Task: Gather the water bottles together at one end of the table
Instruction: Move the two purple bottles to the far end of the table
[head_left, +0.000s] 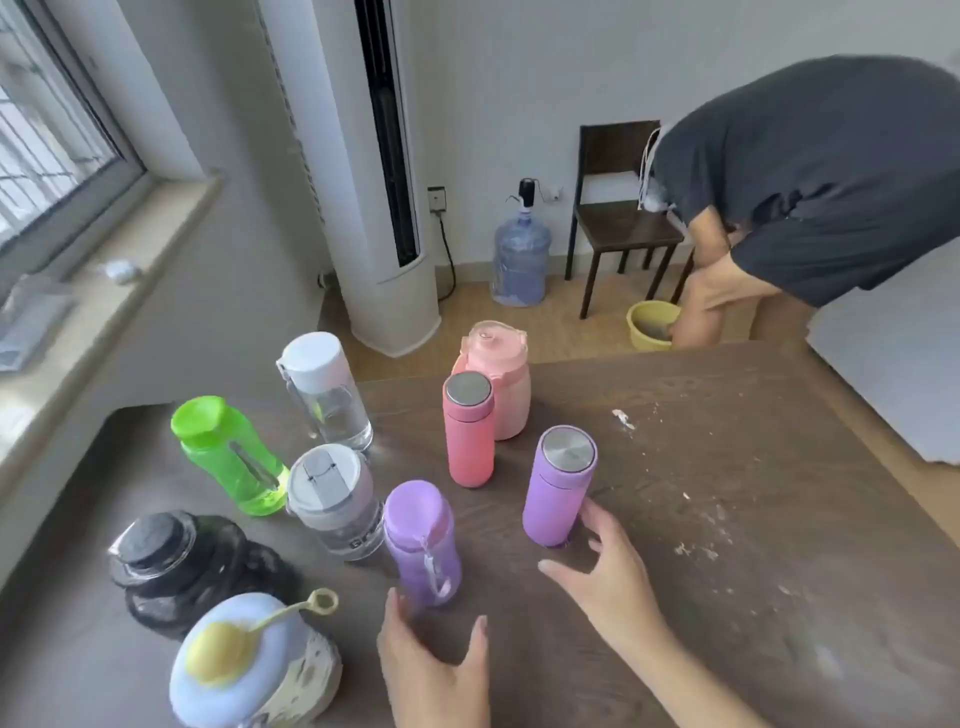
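- The table (675, 415) is dark wood, with pale crumbs scattered over its right half.
- Nine bottles stand upright in a cluster on the left part of the table.
- Near the far edge: a clear bottle (327, 395) with a white cap, and a pink jug (498, 374) with the coral flask (469, 428) just in front of it, touching or nearly so.
- Toward the left edge: a green bottle (228, 454), and nearer the near-left corner a black jug (176, 566).
- At the near edge: a blue-lidded bottle (244, 665) with a yellow knob and a loop strap.
- In the middle: a grey bottle (332, 499), with a lilac bottle (423, 540) just beside it.
- A purple flask (558, 486) with a steel top stands at the right of the cluster, apart from the others.
- The left hand (436, 670) is open, fingers spread, just in front of the lilac bottle; whether the fingertips touch it I cannot tell.
- The right hand (608, 577) is open, one fingertip at or just beside the purple flask's base, gripping nothing.
- Beyond the far edge, a second person (810, 171) bends over a yellow basin (649, 322) on the floor.
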